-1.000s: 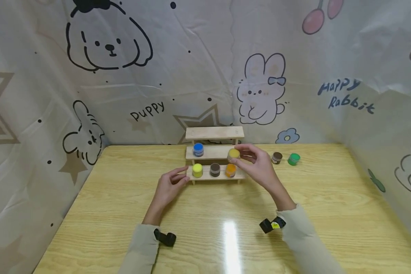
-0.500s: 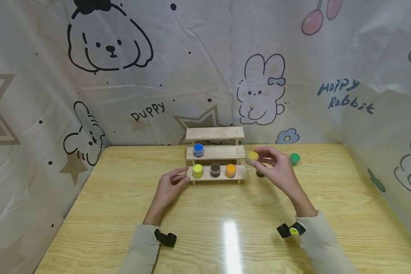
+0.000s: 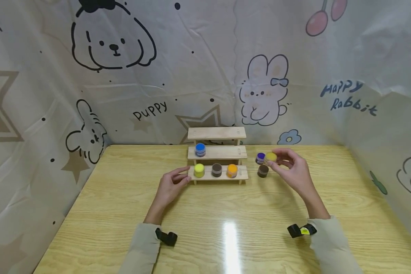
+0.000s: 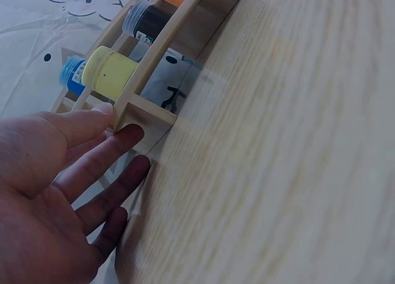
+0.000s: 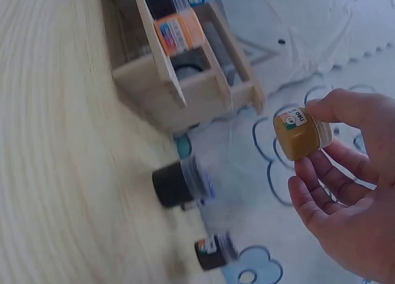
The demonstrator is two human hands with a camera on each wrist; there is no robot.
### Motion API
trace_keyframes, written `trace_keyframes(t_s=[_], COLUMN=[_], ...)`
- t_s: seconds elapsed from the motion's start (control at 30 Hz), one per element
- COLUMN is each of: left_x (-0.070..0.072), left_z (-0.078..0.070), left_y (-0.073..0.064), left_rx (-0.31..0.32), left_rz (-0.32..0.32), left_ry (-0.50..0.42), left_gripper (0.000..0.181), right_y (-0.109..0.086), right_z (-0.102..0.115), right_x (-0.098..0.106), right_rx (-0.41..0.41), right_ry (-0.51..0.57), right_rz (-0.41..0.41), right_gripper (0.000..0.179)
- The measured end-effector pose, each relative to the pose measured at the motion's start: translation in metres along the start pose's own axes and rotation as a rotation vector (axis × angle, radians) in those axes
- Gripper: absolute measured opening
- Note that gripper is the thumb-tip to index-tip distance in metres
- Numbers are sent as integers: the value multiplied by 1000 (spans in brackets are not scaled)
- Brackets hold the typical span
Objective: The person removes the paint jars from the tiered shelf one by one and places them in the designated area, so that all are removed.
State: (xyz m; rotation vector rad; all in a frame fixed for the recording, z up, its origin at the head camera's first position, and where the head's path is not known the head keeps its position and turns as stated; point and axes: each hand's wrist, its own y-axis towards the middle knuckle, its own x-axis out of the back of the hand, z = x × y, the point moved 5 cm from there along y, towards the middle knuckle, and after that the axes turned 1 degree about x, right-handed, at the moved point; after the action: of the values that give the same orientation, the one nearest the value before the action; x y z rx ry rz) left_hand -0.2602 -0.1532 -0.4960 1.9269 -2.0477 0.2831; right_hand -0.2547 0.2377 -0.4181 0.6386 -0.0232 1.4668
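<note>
My right hand (image 3: 293, 169) pinches a small ochre-yellow paint jar (image 5: 299, 134) between thumb and fingers, above the table to the right of the wooden step stand (image 3: 216, 133). My left hand (image 3: 169, 185) holds the left end of the stand's lowest shelf, thumb and fingertips at its corner (image 4: 126, 108). On that shelf stand a bright yellow jar (image 3: 199, 171), a dark brown jar (image 3: 217, 170) and an orange jar (image 3: 232, 171). A blue jar (image 3: 200, 149) sits at the left of the middle shelf. The top shelf bears no jar.
Just right of the stand, a purple jar (image 3: 260, 158) and another dark brown jar (image 3: 263, 171) stand on the wooden table (image 3: 123, 213). One more dark jar (image 5: 213, 252) shows in the right wrist view. Behind the table hangs a cartoon-printed cloth (image 3: 198, 68).
My right hand has moved right with the ochre-yellow jar, away from the stand's middle shelf. Purple and brown jars have come into view; the hand now hides the green one. My left hand keeps its place.
</note>
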Motion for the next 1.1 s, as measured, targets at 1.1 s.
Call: trace_keyframes(t_s=[1.1], left_x=[-1], left_z=[-1], left_y=[-1], left_rx=[4], left_rz=[-8], left_ry=[-6], left_gripper=[39], right_y=[-15], right_z=[-85], right_x=[22], right_rx=[-222], right_ry=[-113], right_rz=[55], right_gripper=[45])
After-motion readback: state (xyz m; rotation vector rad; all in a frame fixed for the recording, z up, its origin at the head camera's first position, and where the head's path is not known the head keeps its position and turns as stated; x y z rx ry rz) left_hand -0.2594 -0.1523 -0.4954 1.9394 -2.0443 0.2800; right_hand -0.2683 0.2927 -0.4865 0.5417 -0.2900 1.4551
